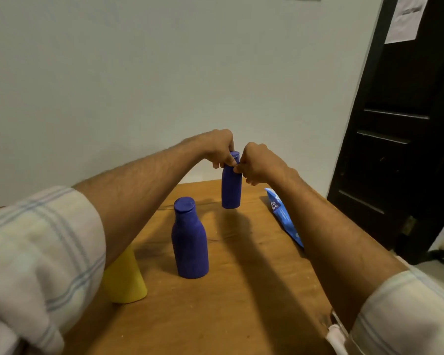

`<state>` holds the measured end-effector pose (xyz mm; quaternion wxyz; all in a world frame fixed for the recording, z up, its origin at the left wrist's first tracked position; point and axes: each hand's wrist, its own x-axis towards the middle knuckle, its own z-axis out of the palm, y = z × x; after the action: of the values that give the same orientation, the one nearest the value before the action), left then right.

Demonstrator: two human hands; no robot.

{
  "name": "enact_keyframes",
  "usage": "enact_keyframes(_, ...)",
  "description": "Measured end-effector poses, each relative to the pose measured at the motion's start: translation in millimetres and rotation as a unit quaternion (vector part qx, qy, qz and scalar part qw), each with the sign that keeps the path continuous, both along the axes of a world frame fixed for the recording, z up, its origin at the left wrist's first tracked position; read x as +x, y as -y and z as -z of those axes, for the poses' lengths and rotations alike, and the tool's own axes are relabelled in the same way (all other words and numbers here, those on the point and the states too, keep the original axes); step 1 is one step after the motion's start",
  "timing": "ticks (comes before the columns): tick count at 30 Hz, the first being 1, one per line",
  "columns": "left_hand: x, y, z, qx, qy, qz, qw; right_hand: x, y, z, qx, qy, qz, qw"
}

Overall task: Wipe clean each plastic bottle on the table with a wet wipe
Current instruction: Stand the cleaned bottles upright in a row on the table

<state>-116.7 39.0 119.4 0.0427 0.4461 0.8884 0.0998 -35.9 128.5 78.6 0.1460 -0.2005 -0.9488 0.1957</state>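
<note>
Far on the wooden table (241,298), a blue plastic bottle (231,190) is upright, and both hands meet at its neck. My left hand (219,149) pinches the neck from the left. My right hand (260,163) is curled, with its fingertips pressed against the neck from the right. No wipe shows in either hand. I cannot tell whether the bottle's base rests on the table or hangs just above it. A second blue bottle (190,239) stands nearer, in the middle. A yellow bottle (126,278) stands at the left, partly hidden by my left forearm.
A blue pack of wet wipes (282,216) lies near the table's right edge, partly under my right forearm. Something small and white (336,334) sits at the table's near right corner. A pale wall is behind the table and a dark door (400,124) is at the right.
</note>
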Motion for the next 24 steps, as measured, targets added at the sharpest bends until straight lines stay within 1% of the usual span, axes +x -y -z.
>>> enact_keyframes(3, -9.3, -2.8, 12.3, -0.018, 0.017, -0.001, 1.0, -9.8, -2.0, 13.8, -0.008, 0.016, -0.006, 1.0)
enact_keyframes(8, -18.0, -3.8, 14.7, -0.011, 0.035, -0.009, 0.999, -16.7, -4.4, 17.7, -0.037, 0.006, -0.007, 0.999)
enact_keyframes(13, -14.2, -3.1, 14.4, -0.006, 0.036, -0.014, 0.999, -17.8, -4.3, 16.8, -0.021, -0.002, -0.008, 1.0)
enact_keyframes(18, -8.5, 1.8, 9.9, -0.017, 0.048, -0.021, 0.998, -17.7, -1.9, 16.5, -0.027, -0.001, -0.018, 0.999)
enact_keyframes(24, -2.4, 4.3, 9.4, -0.025, 0.039, -0.036, 0.998, -18.5, 0.8, 15.9, -0.009, 0.003, -0.014, 1.0)
